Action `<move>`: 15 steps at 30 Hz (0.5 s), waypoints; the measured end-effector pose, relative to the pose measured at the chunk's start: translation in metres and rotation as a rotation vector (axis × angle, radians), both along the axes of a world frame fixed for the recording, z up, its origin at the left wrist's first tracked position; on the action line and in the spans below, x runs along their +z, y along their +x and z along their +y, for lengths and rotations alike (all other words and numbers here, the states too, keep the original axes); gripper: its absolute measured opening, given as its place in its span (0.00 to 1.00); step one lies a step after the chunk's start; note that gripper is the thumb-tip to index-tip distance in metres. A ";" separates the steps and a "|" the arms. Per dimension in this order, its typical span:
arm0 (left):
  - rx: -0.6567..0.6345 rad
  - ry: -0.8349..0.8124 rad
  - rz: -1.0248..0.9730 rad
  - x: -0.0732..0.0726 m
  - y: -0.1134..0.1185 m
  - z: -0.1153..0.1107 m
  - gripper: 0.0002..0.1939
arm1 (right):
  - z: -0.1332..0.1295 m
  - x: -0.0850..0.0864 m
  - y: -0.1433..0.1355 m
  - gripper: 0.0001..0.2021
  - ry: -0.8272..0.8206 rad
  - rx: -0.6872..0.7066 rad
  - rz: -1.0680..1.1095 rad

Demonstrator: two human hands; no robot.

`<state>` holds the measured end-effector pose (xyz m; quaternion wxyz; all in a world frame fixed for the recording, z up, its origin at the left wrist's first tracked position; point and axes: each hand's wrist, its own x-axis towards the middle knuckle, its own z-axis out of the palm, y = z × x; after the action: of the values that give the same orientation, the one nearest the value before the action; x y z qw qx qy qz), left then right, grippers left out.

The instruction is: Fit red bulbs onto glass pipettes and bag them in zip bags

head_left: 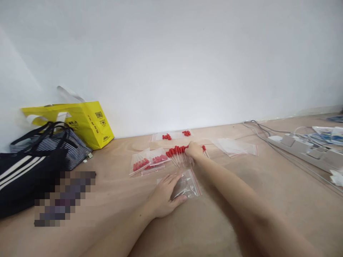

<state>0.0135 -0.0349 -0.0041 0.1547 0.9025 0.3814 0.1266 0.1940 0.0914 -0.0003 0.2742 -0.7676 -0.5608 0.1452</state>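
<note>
My left hand (pixel 167 196) lies with its fingers spread on a clear zip bag (pixel 189 184) with a red line along its edge. Farther forward, my right hand (pixel 194 150) reaches into a row of droppers (pixel 177 151) with red bulbs and thin clear stems. Its fingers are bunched at the red ends, on a dropper as far as I can see; the fingertips are partly hidden. One red-topped dropper (pixel 204 149) lies just right of that hand. To the left are two filled bags, one bag (pixel 139 162) overlapping a second bag (pixel 158 160), with red-topped droppers inside.
Behind the row is a clear bag (pixel 177 135) with red bulbs at it. Flat clear bags (pixel 235 147) lie to the right. A power strip (pixel 302 151) with cables stands farther right. At left are a yellow bag (pixel 91 125), a striped bag (pixel 75 146) and a black bag (pixel 29 178).
</note>
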 end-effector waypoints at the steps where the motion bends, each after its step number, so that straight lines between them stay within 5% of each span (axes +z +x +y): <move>1: 0.000 -0.003 0.003 0.000 0.000 0.000 0.30 | 0.001 0.000 0.001 0.13 0.018 0.006 0.035; 8: 0.035 -0.032 0.027 0.002 0.001 -0.002 0.31 | -0.010 0.009 0.027 0.16 0.250 0.109 0.378; 15: 0.047 -0.035 0.015 -0.001 0.001 0.000 0.31 | -0.077 -0.012 0.059 0.14 0.426 0.089 0.747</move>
<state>0.0147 -0.0349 -0.0052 0.1645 0.8913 0.4060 0.1166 0.2533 0.0146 -0.0123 0.6041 -0.5636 -0.4733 0.3056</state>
